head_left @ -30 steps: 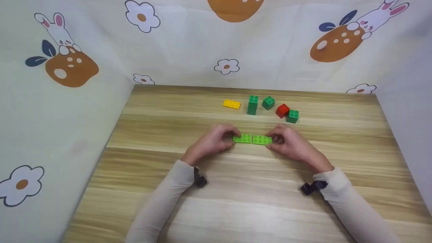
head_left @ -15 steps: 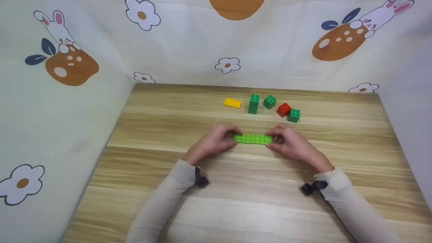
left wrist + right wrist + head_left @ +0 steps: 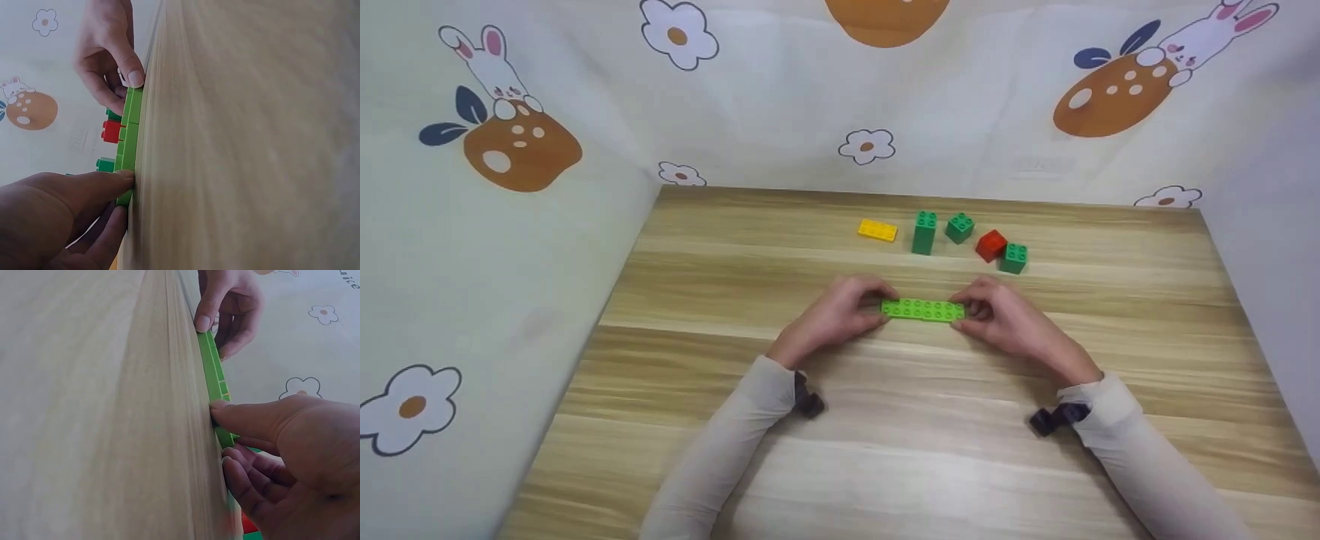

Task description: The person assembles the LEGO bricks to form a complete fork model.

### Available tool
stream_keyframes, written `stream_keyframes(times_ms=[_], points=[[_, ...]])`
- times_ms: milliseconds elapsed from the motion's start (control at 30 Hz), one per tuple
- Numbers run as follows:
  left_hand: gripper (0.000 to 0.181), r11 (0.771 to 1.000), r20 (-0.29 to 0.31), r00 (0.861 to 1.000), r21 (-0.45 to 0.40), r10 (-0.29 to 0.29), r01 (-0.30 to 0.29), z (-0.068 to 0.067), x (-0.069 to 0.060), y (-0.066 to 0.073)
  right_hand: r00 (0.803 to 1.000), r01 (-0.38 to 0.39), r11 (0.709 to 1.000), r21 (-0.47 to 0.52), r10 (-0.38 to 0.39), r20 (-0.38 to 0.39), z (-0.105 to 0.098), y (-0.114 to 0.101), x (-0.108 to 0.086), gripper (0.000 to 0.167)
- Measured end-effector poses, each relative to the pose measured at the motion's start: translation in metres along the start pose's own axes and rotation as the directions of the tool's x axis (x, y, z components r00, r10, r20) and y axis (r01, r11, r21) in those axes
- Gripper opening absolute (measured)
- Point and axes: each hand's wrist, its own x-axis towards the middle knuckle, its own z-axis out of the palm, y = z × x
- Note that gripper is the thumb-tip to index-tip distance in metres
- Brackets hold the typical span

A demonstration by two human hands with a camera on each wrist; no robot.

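Two flat light-green toy building bricks lie end to end on the table, their short ends touching, with the left brick (image 3: 901,308) a hair further back than the right brick (image 3: 943,311). The outer end of the left one is pinched between thumb and fingers of my left hand (image 3: 840,315). My right hand (image 3: 1009,319) grips the other outer end the same way. Seen from the left wrist, a thin seam parts the near brick (image 3: 129,149) from the far one (image 3: 134,104). Studs face up on both.
Behind the hands stand a yellow flat brick (image 3: 877,230), a tall green brick or stack (image 3: 924,234), a small green brick (image 3: 960,228), a red brick (image 3: 991,245) and another green brick (image 3: 1014,258). A patterned cloth wall (image 3: 765,97) borders the table's back.
A narrow gap between the two light-green bricks has closed; the left hand moved its brick slightly right until they met. The last half second shows almost no movement.
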Motion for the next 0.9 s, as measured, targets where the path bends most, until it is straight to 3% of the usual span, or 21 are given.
stream_keyframes(times_ms=[367, 567, 733, 900], points=[[0.033, 1.0, -0.001, 1.0, -0.005, -0.005, 0.005, 0.0, 0.0, 0.001, 1.0, 0.02, 1.0, 0.011, -0.019, -0.014, 0.002, 0.001, 0.001, 0.039], [0.033, 1.0, 0.001, 1.0, -0.031, -0.002, 0.002, 0.0, 0.001, -0.001, 1.0, -0.019, 0.999, 0.046, 0.02, -0.021, -0.003, 0.0, 0.002, 0.049], [0.033, 1.0, -0.006, 1.0, -0.024, -0.001, 0.0, 0.0, 0.0, -0.001, 0.992, -0.023, 0.999, 0.032, 0.027, -0.126, -0.011, 0.001, 0.002, 0.044], [0.033, 1.0, -0.011, 1.0, -0.027, 0.0, 0.0, 0.0, 0.0, -0.002, 0.959, -0.027, 1.0, 0.015, 0.03, -0.281, -0.02, 0.007, 0.002, 0.036]])
